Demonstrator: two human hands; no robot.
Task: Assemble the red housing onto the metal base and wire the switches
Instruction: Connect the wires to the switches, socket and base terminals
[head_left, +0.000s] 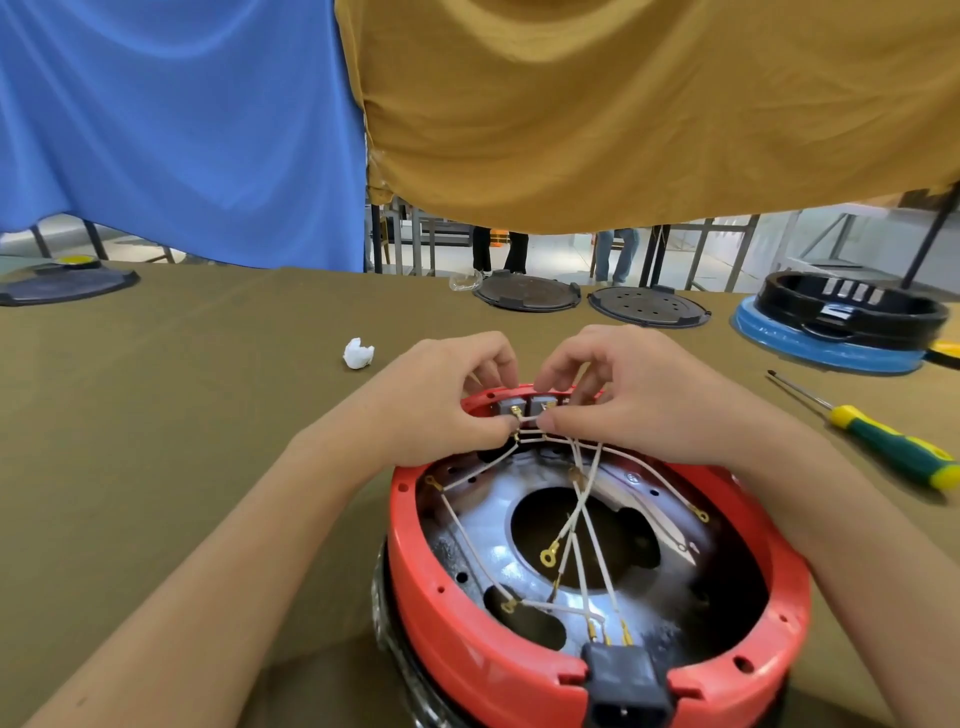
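Left hand (447, 400): fingers curled, pinching white wires (582, 519) at the grey switches (524, 406) on the far inner wall of the red housing (467, 639). Right hand (623, 395): likewise pinching wires beside the switches, thumb tips nearly meeting. Housing: near centre of the olive-covered table (182, 415), seated around the metal base (478, 525); loose wires with ring terminals cross its interior; black power socket (626, 686) at the near rim. Right: screwdriver (878, 436), green-yellow handle. Far right: black ring on a blue base (831, 348). Far centre: two dark round plates (592, 299). Left of the hands: crumpled white paper (358, 353). Far left: dark lid (67, 283).
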